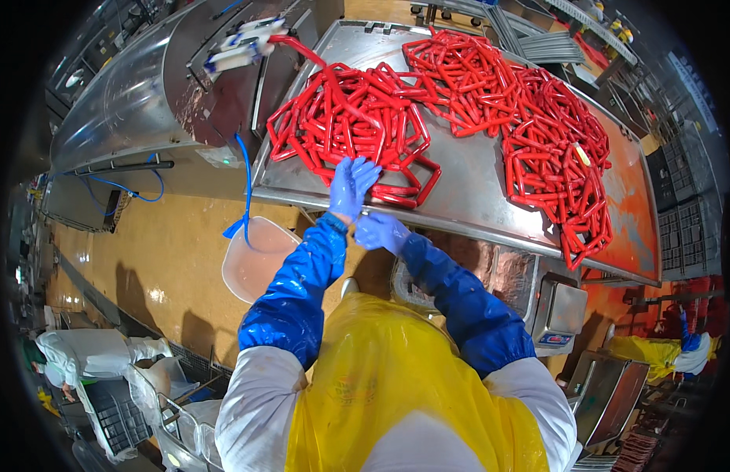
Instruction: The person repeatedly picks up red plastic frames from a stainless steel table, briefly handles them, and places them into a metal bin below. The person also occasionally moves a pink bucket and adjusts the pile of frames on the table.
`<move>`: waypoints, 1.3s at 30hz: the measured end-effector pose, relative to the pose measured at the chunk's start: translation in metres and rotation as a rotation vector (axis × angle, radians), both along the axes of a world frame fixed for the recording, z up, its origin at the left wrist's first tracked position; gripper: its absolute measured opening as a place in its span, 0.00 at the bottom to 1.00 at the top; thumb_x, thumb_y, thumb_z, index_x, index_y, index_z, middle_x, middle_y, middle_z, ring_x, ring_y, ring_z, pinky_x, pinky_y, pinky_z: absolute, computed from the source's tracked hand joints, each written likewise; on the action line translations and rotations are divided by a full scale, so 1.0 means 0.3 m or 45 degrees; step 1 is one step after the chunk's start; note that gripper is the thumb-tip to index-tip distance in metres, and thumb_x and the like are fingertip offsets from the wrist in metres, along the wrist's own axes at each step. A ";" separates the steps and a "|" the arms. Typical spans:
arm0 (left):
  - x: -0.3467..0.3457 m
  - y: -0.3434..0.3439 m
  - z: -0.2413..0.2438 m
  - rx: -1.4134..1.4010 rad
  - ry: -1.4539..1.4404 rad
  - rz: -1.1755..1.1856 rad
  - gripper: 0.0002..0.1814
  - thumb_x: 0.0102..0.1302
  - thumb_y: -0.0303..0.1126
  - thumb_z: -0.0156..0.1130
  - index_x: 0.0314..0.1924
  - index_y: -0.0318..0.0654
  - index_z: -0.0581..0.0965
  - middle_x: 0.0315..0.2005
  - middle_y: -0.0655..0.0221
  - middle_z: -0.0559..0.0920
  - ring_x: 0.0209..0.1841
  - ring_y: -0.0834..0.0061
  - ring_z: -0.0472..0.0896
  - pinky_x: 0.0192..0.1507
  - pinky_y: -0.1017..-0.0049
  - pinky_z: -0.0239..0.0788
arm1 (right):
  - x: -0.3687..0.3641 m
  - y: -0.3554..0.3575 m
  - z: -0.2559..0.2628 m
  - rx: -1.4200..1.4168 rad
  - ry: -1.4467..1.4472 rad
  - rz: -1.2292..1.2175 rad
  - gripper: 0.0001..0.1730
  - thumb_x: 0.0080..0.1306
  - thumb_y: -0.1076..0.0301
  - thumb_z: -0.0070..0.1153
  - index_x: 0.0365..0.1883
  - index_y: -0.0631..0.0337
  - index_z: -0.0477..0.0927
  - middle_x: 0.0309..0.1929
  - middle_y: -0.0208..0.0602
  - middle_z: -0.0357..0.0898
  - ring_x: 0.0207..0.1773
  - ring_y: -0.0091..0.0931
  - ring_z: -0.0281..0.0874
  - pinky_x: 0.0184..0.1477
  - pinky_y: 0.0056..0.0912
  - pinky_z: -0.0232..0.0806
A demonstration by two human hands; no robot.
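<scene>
My left hand point(353, 182), in a blue glove, is raised with its fingers extended and holds nothing. It is over the near edge of a steel table point(465, 171), in front of a heap of red linked sausages point(347, 124). Bare wrist shows between its glove and the blue sleeve. My right hand point(381, 232), also gloved in blue, has curled fingers close against that wrist; whether they pinch the glove cuff is hidden. From a blurred white machine outlet point(247, 44), a red sausage strand point(300, 50) runs down onto the heap.
More sausage heaps point(468, 76) lie farther right on the table. At left stand a steel machine point(123, 88) and a white tub point(235, 277) with a blue hose point(245, 171) hanging into it. A scale point(559, 307) sits below the table's right side. Co-workers point(87, 354) are beyond.
</scene>
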State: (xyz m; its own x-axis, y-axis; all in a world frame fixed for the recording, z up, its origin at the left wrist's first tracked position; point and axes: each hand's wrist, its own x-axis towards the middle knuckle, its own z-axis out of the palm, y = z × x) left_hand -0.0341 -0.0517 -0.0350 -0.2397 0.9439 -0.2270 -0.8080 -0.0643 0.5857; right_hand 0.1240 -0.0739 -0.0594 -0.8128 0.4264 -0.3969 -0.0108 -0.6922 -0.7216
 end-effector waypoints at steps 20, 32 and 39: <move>-0.256 -0.020 -0.334 -0.827 1.810 -0.165 0.28 0.56 0.42 0.71 0.47 0.25 0.77 0.34 0.53 0.84 0.38 0.57 0.85 0.44 0.64 0.77 | 0.500 0.113 -0.213 0.550 -0.861 -0.225 0.21 0.71 0.51 0.55 0.51 0.59 0.78 0.37 0.33 0.84 0.30 0.22 0.79 0.32 0.27 0.71; 0.062 0.208 -0.067 -0.375 0.892 -0.347 0.28 0.69 0.38 0.64 0.62 0.29 0.68 0.40 0.61 0.80 0.37 0.72 0.82 0.38 0.73 0.78 | 0.150 0.599 -0.169 0.925 -0.899 -0.651 0.11 0.70 0.65 0.52 0.43 0.64 0.77 0.36 0.44 0.82 0.33 0.35 0.84 0.37 0.39 0.77; -0.138 -0.064 -0.106 -0.391 1.665 -0.100 0.35 0.63 0.39 0.67 0.63 0.26 0.67 0.46 0.54 0.81 0.48 0.66 0.80 0.51 0.68 0.73 | 0.337 0.537 -0.273 1.440 -1.220 -0.269 0.17 0.64 0.63 0.62 0.47 0.63 0.78 0.42 0.46 0.82 0.47 0.40 0.82 0.52 0.41 0.74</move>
State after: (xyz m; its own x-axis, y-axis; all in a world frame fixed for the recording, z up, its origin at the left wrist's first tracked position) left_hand -0.0756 -0.0710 -0.0669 -0.3898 0.9176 -0.0785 0.3551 0.2284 0.9065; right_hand 0.2250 0.0872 -0.1414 -0.3279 0.9373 -0.1184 0.7380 0.1759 -0.6514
